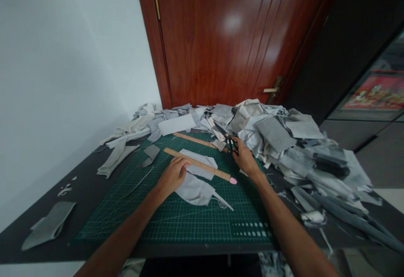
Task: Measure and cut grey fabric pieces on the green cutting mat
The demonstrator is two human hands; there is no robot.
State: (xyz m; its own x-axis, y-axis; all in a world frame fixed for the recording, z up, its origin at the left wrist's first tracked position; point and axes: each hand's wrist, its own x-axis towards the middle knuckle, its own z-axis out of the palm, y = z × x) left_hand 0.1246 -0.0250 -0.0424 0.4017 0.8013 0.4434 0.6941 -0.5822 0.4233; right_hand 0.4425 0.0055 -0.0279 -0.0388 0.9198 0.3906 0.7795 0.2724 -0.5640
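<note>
My right hand [243, 155] is closed round the handles of black scissors [227, 137], whose blades point away to the upper left. My left hand [174, 173] rests by a wooden ruler [202, 166] and the grey cloth, its fingers loosely bent and slightly apart. Under the ruler lies a pale grey cloth piece [206, 160]. Nearer to me is a second grey cloth piece [195, 190] with a narrow strip at its right corner. A small pink oval piece [233, 180] sits at the ruler's right end.
All this lies on a green cutting mat [176, 222]. A second wooden ruler [195, 140] lies farther back. Heaped cloth scraps [274, 129] line the back and right. Folded grey cloth [50, 224] lies at the left. A wooden door [221, 37] stands behind the table.
</note>
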